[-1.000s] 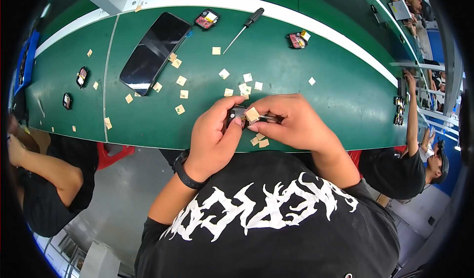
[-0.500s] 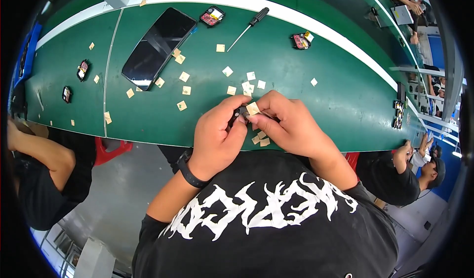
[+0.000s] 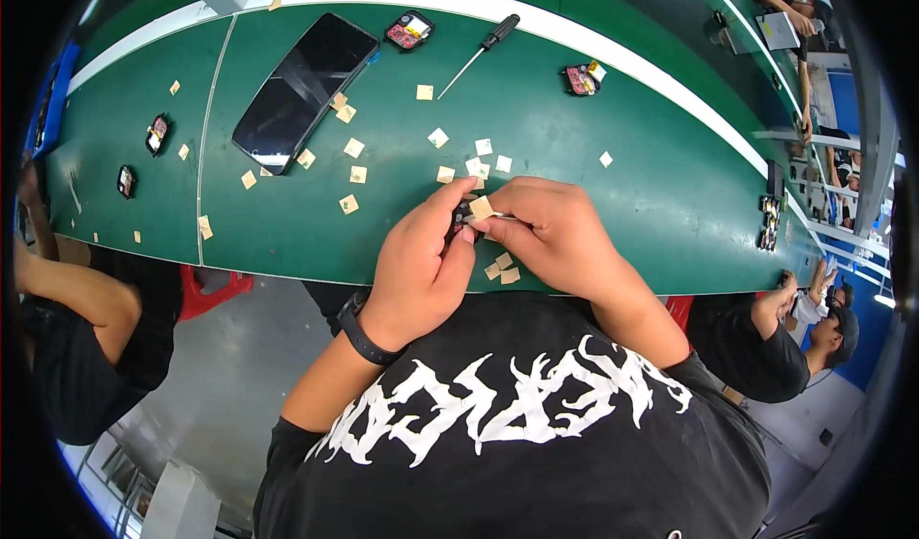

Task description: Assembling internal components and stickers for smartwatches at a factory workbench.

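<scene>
left hand (image 3: 421,266) pinches small black part (image 3: 462,218) | right hand (image 3: 555,237) grips tan square (image 3: 481,208) | phone (image 3: 304,89) at 10 o'clock on counter (image 3: 622,185)

One head-worn fisheye view looks steeply down from above the person's chest, close over both hands at the near edge of the green table (image 3: 287,223), whose far edge bends along the top.

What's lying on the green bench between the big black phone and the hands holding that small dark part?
In the head view, loose tan paper squares dot the green bench between the black phone and the left hand; nothing else.
</scene>
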The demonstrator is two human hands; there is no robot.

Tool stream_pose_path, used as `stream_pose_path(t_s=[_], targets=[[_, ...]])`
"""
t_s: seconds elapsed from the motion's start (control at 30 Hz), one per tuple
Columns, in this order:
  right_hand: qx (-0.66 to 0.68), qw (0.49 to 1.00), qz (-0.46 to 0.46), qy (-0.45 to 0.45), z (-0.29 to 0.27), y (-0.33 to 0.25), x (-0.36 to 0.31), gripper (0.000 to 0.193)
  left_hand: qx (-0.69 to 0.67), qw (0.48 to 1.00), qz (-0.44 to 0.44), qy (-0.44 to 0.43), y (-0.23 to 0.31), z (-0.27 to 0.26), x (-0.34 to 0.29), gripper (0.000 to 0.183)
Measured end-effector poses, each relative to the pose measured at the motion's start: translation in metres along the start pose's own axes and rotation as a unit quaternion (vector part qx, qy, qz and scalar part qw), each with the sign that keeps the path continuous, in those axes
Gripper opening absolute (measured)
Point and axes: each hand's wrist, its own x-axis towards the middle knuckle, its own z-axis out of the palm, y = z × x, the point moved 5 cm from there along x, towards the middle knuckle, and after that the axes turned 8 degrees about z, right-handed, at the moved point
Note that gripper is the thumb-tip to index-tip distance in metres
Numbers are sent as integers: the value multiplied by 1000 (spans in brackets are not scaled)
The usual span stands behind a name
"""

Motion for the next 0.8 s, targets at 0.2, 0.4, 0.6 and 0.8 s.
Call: stream_pose_path(t_s=[0.2, 0.4, 0.6, 0.8], targets=[[-27, 999, -11, -44, -5, -2, 8, 8, 52, 998, 26, -28, 4, 0, 1, 46], [47, 996, 74, -34, -6, 8, 14, 20, 44, 998, 28, -27, 4, -2, 2, 46], [132, 975, 174, -41, 0, 23, 18, 22, -33, 997, -43, -60, 2, -2, 1, 47], [197, 950, 218, -111, 8, 33, 20, 19, -60, 996, -7, -60, -7, -1, -4, 49]])
